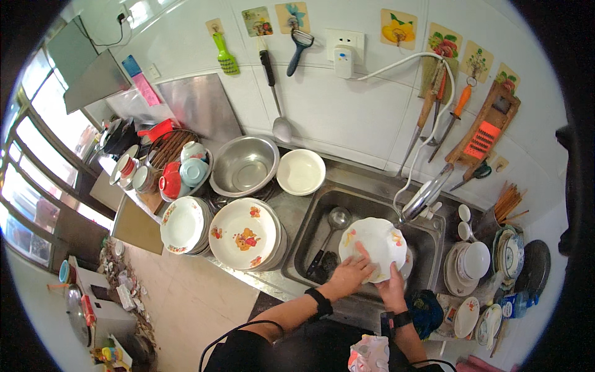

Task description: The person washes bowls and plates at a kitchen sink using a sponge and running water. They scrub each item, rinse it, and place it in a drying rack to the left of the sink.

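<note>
Over the sink, my right hand (394, 286) grips the lower right rim of a white scalloped plate (377, 244) with fruit motifs. My left hand (351, 275) lies with its fingers on the plate's lower left face; whether it also pinches the rim is not plain. The plate is tilted towards me below the chrome faucet (427, 193). Part of another pale dish (408, 264) shows behind its right edge. In the stainless steel sink (302, 232) lies a ladle (338, 218) with a black handle, next to a dark scouring pad (329, 261).
Left of the sink stand stacked plates (183, 225), bear-patterned dishes (241, 235), a steel basin (245, 166) and a white bowl (301, 172). Bowls and plates (476, 260) crowd the right counter beside a chopstick holder (484, 225). A grater (483, 139) and a spatula (281, 129) hang on the wall.
</note>
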Tool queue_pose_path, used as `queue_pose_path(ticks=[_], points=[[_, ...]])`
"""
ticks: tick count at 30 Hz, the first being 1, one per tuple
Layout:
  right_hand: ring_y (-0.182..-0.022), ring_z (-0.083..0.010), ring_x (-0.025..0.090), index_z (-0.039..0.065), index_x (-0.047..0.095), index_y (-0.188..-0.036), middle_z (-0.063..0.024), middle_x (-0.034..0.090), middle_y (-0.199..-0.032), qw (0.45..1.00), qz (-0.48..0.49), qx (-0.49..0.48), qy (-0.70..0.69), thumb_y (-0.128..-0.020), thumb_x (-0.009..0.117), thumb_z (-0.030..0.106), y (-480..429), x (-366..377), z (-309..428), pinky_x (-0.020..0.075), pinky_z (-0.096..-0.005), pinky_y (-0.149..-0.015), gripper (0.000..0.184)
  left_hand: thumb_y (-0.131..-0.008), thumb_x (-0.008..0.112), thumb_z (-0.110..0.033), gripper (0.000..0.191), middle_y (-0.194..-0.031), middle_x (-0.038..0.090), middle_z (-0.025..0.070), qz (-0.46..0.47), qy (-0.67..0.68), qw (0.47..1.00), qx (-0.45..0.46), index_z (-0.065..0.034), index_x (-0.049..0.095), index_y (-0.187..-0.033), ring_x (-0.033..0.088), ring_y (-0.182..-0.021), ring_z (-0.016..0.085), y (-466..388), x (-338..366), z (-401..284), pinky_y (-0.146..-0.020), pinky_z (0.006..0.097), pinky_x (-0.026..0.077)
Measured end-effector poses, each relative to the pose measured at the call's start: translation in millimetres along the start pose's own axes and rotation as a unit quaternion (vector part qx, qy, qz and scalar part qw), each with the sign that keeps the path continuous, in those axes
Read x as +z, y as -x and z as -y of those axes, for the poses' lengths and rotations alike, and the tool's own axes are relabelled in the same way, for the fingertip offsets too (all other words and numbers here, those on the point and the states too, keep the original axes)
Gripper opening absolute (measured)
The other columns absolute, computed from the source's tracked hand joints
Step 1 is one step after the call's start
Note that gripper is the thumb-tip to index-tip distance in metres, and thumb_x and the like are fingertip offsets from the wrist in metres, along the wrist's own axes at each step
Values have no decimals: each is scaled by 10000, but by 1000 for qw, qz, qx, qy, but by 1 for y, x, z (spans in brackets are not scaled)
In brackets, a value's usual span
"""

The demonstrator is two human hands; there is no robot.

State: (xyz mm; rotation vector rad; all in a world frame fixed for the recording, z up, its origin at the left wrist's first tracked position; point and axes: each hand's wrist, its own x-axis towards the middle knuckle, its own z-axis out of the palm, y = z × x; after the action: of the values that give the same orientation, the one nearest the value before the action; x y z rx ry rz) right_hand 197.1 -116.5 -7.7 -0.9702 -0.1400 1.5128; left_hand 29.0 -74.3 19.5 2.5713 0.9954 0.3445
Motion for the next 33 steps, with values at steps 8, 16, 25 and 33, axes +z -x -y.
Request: queue_pose_path(ticks=[8,16,25,33], points=[[-1060,-218,513,83,401,-1235,-71,498,-1193,999,-4,33,-6,-909,475,277,-4,-7,-3,452,-368,-853,387,-713,560,-97,343,-1097,558,92,-92,9,995,34,-97,544,-1056,540,-1009,256,10,11,24,-877,379,430],[-976,-204,545,69,414,-1221,-58,538,-1120,999,42,23,-4,-915,461,258,2,-2,-12,466,-346,-787,363,-707,551,-63,501,-1129,546,158,-84,83,992,51,-99,466,-1199,555,-1010,305,8,22,-12,-831,378,469],[-1126,-251,473,40,368,-1267,-94,463,-1241,999,2,51,1,-909,449,213,10,-6,10,407,-408,-930,406,-708,546,-107,370,-1058,587,91,-96,-38,988,118,-79,540,-1078,552,-1019,259,13,5,40,-855,355,458],[-1023,-223,531,56,438,-1210,-72,535,-1139,999,-17,15,-37,-888,487,302,5,0,11,429,-354,-862,409,-696,541,-63,385,-958,611,130,-109,63,992,15,-58,535,-1081,610,-872,298,-13,10,-32,-755,352,500]])
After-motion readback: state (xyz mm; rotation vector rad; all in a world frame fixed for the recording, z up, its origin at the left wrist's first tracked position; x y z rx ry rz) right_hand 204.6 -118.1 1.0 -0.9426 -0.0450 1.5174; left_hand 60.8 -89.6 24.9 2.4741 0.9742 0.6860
